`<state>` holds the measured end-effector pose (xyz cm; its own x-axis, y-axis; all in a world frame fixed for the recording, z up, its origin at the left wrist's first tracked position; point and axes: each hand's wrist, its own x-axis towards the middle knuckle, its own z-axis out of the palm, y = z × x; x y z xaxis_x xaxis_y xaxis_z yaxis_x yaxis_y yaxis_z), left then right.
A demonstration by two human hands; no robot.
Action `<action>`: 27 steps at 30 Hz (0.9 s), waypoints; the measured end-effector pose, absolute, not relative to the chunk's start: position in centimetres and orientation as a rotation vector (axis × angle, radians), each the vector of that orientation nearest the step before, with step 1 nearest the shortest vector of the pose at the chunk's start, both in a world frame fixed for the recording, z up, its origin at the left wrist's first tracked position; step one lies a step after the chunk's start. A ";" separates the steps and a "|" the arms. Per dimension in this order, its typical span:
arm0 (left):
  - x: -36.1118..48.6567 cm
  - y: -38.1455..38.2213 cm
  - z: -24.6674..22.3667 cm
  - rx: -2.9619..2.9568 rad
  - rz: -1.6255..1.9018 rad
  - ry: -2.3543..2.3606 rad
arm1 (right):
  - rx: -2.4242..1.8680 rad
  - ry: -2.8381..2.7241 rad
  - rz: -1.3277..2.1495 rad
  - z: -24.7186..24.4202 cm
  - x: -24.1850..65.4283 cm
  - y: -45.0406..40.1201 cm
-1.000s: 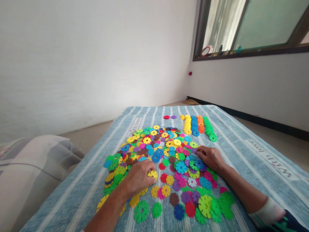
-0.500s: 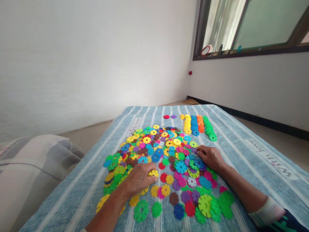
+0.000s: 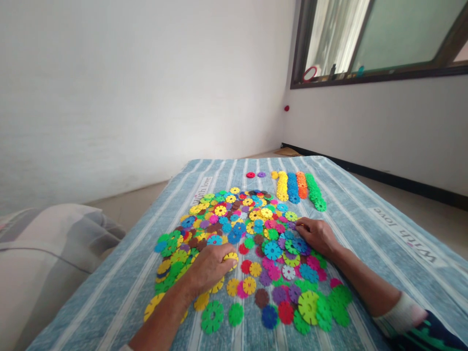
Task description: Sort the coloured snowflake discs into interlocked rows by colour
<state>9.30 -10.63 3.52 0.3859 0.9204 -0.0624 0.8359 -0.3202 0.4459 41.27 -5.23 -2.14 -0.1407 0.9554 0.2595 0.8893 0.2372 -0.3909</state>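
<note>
My left hand (image 3: 210,268) is closed over the near-left part of a loose pile of notched plastic discs. A yellow notched disc (image 3: 230,260) shows between its thumb and fingers; the palm side is hidden. At the right edge of the pile, my right hand (image 3: 317,237) has its fingertips pinched together beside a purple disc (image 3: 291,225). What the pinch holds, if anything, is too small to make out. Around both hands lie discs of many colours, among them a large blue disc (image 3: 272,250) and a red disc (image 3: 246,266).
Beyond the pile, overlapping discs form a yellow row (image 3: 282,186), a blue row (image 3: 293,188), an orange row (image 3: 302,185) and a green row (image 3: 315,192). A single red disc (image 3: 250,175) and purple disc (image 3: 261,174) lie left of them. Striped cloth (image 3: 120,297) covers the table.
The view has shifted slightly. Both hands keep nearly the same places and grips, and the yellow disc in my left hand shows a little more of its face.
</note>
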 end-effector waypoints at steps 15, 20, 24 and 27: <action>9.2 -10.3 3.2 2.287 0.311 1.516 | -1.688 -2.052 0.190 -2.1 41.2 -5.2; 9.4 -10.4 3.5 2.276 0.324 1.523 | -1.687 -2.054 0.186 -2.1 41.3 -5.2; 9.4 -10.4 3.5 2.275 0.314 1.520 | -1.687 -2.047 0.184 -2.2 41.3 -5.1; 9.3 -10.3 3.4 2.285 0.292 1.522 | -1.682 -2.041 0.190 -2.2 41.3 -5.1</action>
